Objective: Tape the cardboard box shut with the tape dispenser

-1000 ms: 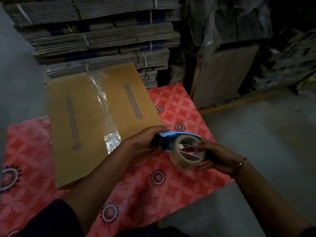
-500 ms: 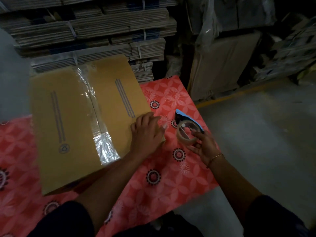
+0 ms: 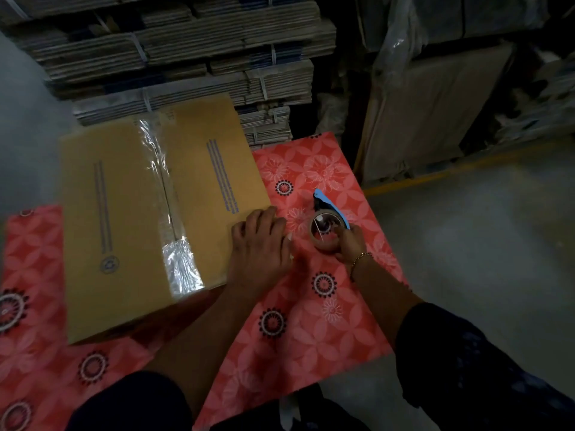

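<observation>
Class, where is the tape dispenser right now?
In the head view, the tape dispenser sits right of centre on the red floral cloth, held by the right hand, just right of the cardboard box.

matt brown cardboard box (image 3: 124, 213), glossy clear tape strip (image 3: 174, 231), blue plastic dispenser (image 3: 326, 209), patterned sheet (image 3: 311, 306) w/ slight sheen

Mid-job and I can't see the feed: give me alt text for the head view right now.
A closed cardboard box with clear tape along its centre seam lies on a red floral cloth. The left hand rests on its near right corner; the right hand holds the blue tape dispenser on the cloth beside it.
</observation>
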Action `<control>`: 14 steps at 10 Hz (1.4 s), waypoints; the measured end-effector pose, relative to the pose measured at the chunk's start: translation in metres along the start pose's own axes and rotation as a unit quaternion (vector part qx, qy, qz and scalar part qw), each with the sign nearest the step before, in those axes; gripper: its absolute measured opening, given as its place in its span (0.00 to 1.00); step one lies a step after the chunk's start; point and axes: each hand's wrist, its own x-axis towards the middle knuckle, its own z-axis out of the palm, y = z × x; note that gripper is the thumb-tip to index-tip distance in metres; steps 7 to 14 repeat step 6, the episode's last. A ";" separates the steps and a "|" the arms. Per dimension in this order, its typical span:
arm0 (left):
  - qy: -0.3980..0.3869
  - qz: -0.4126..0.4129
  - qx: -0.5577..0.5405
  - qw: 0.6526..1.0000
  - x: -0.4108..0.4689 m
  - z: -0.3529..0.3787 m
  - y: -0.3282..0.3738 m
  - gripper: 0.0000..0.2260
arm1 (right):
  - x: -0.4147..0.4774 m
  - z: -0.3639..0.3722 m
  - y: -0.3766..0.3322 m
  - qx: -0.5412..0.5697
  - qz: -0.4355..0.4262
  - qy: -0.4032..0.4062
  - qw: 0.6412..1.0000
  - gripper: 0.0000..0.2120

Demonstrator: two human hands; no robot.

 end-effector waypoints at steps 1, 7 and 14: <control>0.001 -0.004 0.005 1.000 0.001 0.000 0.001 0.15 | 0.009 -0.008 0.001 -0.084 -0.011 0.004 0.996 0.24; -0.025 -0.015 -0.015 0.999 0.023 -0.050 -0.007 0.30 | -0.042 -0.068 -0.106 -0.353 -0.337 -0.021 0.872 0.40; -0.025 -0.015 -0.015 0.999 0.023 -0.050 -0.007 0.30 | -0.042 -0.068 -0.106 -0.353 -0.337 -0.021 0.872 0.40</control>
